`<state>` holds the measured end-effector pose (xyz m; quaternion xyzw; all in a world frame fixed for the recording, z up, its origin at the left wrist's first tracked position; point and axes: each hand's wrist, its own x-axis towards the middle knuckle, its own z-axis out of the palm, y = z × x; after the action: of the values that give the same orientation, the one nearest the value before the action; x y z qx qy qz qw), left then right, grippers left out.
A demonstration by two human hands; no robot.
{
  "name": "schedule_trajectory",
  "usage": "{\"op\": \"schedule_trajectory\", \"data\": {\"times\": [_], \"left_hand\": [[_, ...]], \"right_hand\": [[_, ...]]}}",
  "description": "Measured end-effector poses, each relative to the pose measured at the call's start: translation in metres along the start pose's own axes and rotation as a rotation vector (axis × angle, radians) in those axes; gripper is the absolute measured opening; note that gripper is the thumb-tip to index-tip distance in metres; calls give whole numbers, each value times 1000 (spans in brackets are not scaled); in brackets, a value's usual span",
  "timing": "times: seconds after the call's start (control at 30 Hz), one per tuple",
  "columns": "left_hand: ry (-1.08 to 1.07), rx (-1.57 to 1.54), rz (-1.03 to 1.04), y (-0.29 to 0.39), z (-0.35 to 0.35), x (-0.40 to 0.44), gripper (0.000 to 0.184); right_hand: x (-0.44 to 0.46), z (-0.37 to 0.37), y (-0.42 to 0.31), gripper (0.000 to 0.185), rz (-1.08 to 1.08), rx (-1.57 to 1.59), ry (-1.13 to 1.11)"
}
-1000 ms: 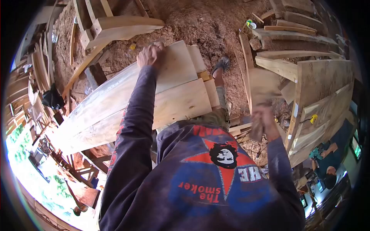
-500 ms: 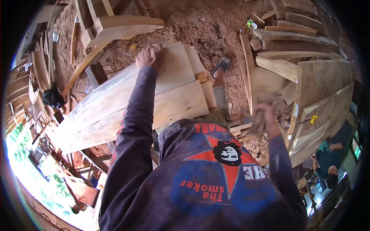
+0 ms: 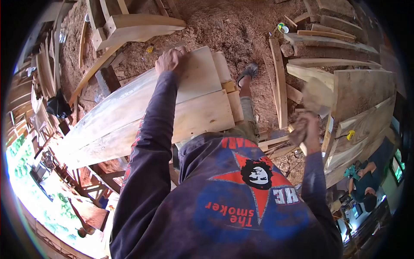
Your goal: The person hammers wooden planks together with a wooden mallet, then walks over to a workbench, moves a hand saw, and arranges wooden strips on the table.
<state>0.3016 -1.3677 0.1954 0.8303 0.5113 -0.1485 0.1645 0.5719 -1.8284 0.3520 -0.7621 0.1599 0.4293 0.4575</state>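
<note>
My left hand [image 3: 171, 61] is at the upper edge of a long pale wooden panel [image 3: 196, 73], its fingers bent over that edge. The panel is made of boards lying side by side and reaches far to the left; stepped wooden pieces [image 3: 228, 86] show at its right end. My right hand [image 3: 307, 127] is closed and smeared by motion, out to the right. What it grips is too blurred to name. Just above it is a blurred tan shape [image 3: 318, 94], in front of wooden pieces.
Shavings [image 3: 224, 26] cover the ground. A curved wooden frame [image 3: 142, 29] lies at the upper left, and a large boarded piece [image 3: 362, 95] stands at the right with a yellow tape measure [image 3: 351, 135] on it. Another person [image 3: 364, 183] is at the lower right.
My right hand has moved a little to the right, and the blurred tan shape has shifted right too. My left hand stays at the panel's edge.
</note>
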Motion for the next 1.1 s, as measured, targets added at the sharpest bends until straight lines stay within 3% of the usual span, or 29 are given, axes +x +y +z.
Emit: {"op": "schedule_trajectory", "data": {"times": [0.03, 0.07, 0.1, 0.17, 0.2, 0.33, 0.37, 0.4, 0.5, 0.6, 0.63, 0.7, 0.77, 0.8, 1.0, 1.1], "left_hand": [[35, -27, -2, 5, -7, -4, 41], [-117, 41, -83, 45, -58, -26, 41], [-119, 48, -71, 28, -31, -18, 41], [95, 71, 135, -26, 36, 14, 42], [6, 38, -70, 6, -4, -3, 43], [-134, 65, -49, 15, -19, -6, 43], [-99, 35, -49, 13, -13, -4, 43], [-67, 9, -54, 9, -11, -4, 42], [-76, 48, -52, 6, -2, 0, 41], [-67, 29, -89, 17, -13, -2, 40], [-69, 30, -119, 22, -15, -4, 40], [-30, 33, -47, 11, -1, 5, 41], [-18, 47, 26, 0, 4, 0, 41], [-15, -1, 38, 1, -1, 3, 41], [-48, -41, 23, 11, -15, 0, 42], [-31, -20, 32, 7, -11, 1, 43]], "right_hand": [[-13, 19, 21, 13, 67, -115, -191], [-29, 33, 38, 15, 135, -230, -379], [-43, 41, 36, 15, 138, -218, -372], [-57, 55, 15, 24, 468, -110, -557], [-53, 46, 4, 28, 425, -109, -514], [-24, -14, -17, 20, 371, -87, -396], [-15, -31, -20, 15, 277, -26, -261], [-11, -32, -23, 13, 189, 33, -130], [5, -12, -8, 13, 137, 136, -29], [-33, 43, 48, 17, 131, -334, -459], [-62, 75, 50, 15, 466, -70, -511], [-67, 65, 21, 13, 408, -29, -611], [-67, 49, -3, 14, 413, -146, -482], [-68, 48, -17, 15, 309, -133, -440], [-5, -3, -18, 12, 234, 7, -83], [-28, 36, 5, 6, 195, -168, -201]]}}
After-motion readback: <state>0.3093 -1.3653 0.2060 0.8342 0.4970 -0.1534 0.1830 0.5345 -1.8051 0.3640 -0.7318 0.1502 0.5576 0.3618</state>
